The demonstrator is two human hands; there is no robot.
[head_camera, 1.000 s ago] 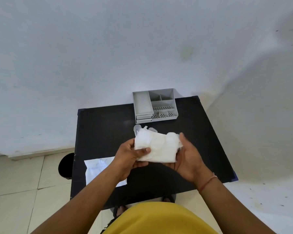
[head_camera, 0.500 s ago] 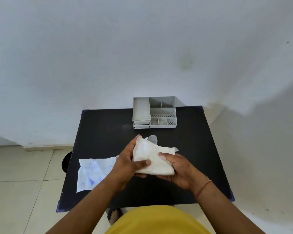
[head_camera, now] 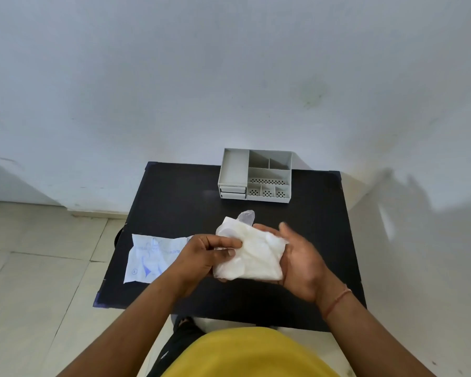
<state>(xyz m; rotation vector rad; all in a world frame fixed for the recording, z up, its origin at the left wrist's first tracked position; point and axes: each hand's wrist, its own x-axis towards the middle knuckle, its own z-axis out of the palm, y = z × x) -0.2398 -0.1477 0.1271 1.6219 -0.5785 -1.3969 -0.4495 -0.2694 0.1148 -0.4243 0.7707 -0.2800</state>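
Holds a white bundle [head_camera: 252, 254] over the near middle of a black table [head_camera: 174, 191], between both hands. Pinches its left edge with the left hand [head_camera: 204, 254], thumb and forefinger pressed together on the fold, the other fingers curled in underneath. Cradles its right side in the right hand [head_camera: 299, 257], palm turned up, fingers curved beneath and mostly hidden, one fingertip showing round the far edge, thumb lifted off and blurred. At the bundle's far end, poking out, a clear glove fingertip [head_camera: 246, 215]. On the right wrist, a thin thread band [head_camera: 337, 300]. Just left of the left hand, flat on the left part of the table, a white wrapper [head_camera: 152, 257] with pale blue print, its right end hidden behind that hand. At the far edge of the table, well apart from the hands, a grey organiser [head_camera: 256, 175] with open compartments on top, the near ones with holed floors, and two shallow drawers at its near left corner. Behind the table, a pale wall [head_camera: 229, 77]; to the left, pale floor tiles [head_camera: 38, 268]; at the near edge of the view, a yellow shirt [head_camera: 250, 352].
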